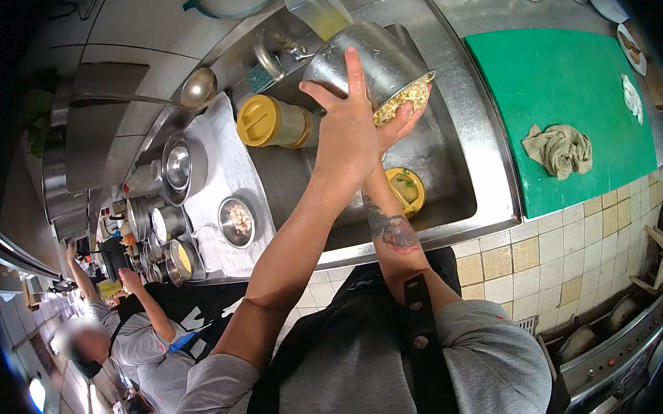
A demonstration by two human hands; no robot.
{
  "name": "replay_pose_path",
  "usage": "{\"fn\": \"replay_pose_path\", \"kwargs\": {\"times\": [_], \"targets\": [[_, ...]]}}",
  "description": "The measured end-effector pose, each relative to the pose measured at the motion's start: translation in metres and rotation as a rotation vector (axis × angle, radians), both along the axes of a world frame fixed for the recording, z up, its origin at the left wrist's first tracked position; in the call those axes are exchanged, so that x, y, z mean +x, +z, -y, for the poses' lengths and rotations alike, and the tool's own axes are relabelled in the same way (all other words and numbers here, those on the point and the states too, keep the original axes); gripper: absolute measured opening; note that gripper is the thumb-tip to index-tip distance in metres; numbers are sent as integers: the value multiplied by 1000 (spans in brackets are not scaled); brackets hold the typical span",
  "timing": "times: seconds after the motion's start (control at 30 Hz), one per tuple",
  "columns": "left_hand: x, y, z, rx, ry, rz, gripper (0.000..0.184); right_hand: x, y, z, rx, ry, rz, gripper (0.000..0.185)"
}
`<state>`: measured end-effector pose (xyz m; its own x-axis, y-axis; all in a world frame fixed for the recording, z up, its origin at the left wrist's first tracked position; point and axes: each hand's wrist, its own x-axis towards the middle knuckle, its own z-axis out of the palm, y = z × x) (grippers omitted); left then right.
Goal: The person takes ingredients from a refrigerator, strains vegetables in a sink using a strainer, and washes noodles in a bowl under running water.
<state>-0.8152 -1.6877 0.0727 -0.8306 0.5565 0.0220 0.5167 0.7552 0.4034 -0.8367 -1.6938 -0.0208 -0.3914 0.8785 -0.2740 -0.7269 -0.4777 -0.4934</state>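
A steel pot is tilted over the sink, its mouth facing down and to the right. My left hand lies spread against the pot's outside, gripping it. My right hand is cupped at the mouth, fingers curved against pale yellow shreds that look like bean sprouts. Part of that hand is hidden behind my left wrist. A clear container with a yellow lid stands in the sink left of my hands. Below them sits a round yellow-rimmed container with green bits inside.
Right of the sink, a green cutting board bears a crumpled cloth. On the left are a ladle, a small bowl of pale pink pieces and several pots. Another person works at lower left. The tap is behind.
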Motion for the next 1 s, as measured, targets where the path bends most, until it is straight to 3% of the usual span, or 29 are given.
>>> {"fn": "replay_pose_path", "kwargs": {"times": [0.4, 0.6, 0.7, 0.8, 0.9, 0.93, 1.0], "targets": [[-2, -1, 2, -67, 10, -4, 101, 2, 0, 6, 40, -56, 29, 63], [-17, 3, 17, -38, 128, 99, 96, 0, -19, -23, 377, -183, 348, 62], [-58, -46, 53, 290, 136, 400, 84, 3, -21, -34, 761, -109, 687, 57], [-62, -62, 69, 654, 408, 988, 73, 3, -20, -39, 1146, 41, 899, 57], [-70, -118, 97, 902, 463, 1386, 67, 0, -34, -37, 1410, 248, 1042, 61], [-68, -137, 101, 912, 613, 1438, 57, -3, -39, -37, 1425, 345, 1038, 59], [-61, -175, 104, 1021, 674, 1520, 53, -6, -40, -45, 1590, 456, 1072, 50]]}}
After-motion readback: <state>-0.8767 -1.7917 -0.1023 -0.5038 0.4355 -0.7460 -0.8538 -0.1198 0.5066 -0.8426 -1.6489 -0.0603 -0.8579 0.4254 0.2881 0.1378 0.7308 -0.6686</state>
